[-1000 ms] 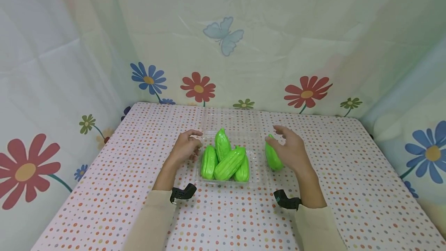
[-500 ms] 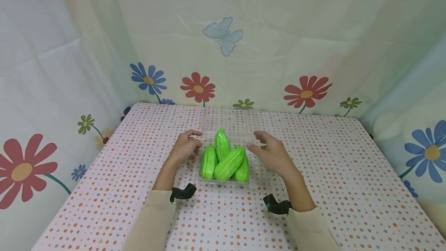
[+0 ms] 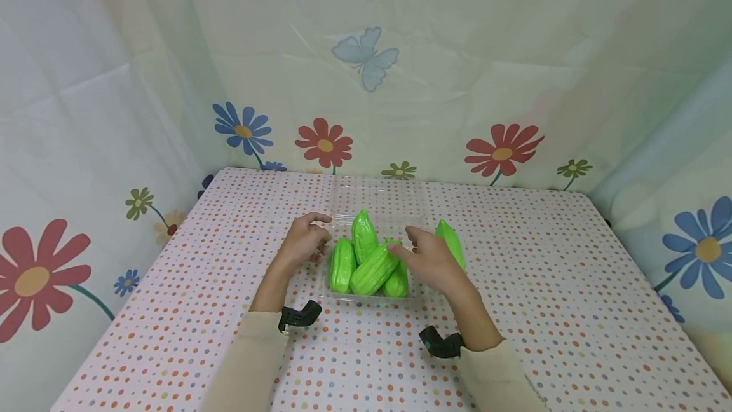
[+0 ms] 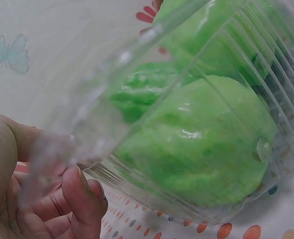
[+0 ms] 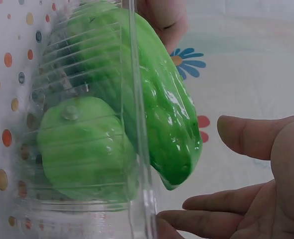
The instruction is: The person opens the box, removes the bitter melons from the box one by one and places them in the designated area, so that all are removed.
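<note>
Left hand [image 3: 303, 243] grips the clear ribbed plastic tray [image 3: 330, 290] to steady it — right hand [image 3: 429, 259], fingers relaxed, hovers over 4 green gourds [image 3: 372, 259].

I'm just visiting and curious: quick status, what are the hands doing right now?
Left hand holds the clear tray by its left rim. Right hand open, reaching over the green gourds inside. One gourd lies outside, right of tray. Nothing blocking.

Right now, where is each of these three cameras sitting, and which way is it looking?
Head: worn up high, looking down at the clear plastic tray of green ridged gourds; both forearms show.
Left wrist: beside the tray's ribbed wall; left hand shows.
Right wrist: at the opposite wall; right hand shows.
All three share tray and gourds.
</note>
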Action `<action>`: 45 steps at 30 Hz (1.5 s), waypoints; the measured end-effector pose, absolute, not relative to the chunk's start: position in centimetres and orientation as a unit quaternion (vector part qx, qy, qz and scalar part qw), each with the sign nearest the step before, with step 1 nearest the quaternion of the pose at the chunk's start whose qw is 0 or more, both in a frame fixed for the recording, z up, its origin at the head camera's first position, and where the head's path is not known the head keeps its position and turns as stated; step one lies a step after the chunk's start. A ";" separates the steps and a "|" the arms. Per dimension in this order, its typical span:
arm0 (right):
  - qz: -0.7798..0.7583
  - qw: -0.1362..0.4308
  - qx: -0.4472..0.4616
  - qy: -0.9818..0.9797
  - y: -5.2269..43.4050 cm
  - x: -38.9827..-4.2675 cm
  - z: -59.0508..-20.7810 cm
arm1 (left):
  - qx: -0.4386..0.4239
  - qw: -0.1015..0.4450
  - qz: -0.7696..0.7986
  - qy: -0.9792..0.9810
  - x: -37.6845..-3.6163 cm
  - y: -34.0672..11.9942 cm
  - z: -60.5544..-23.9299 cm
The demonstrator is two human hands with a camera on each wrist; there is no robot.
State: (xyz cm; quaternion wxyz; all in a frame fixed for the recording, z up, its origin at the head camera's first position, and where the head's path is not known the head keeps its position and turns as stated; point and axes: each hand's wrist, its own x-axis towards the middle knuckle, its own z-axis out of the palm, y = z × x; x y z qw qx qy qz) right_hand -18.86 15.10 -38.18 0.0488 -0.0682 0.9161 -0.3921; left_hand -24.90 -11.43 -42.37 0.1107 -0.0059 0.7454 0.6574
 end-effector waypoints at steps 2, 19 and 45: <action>-0.384 0.059 -0.061 0.919 14.9 -18.8 -38.2 | -0.004 0.106 0.658 0.746 -25.2 -11.5 -42.9; -0.352 0.063 -0.060 0.932 13.3 -18.5 -38.9 | -0.001 0.104 0.655 0.749 -25.2 -11.4 -42.7; -0.466 0.018 -0.092 0.880 10.6 -17.7 -39.6 | -0.005 0.108 0.654 0.749 -25.0 -11.4 -42.5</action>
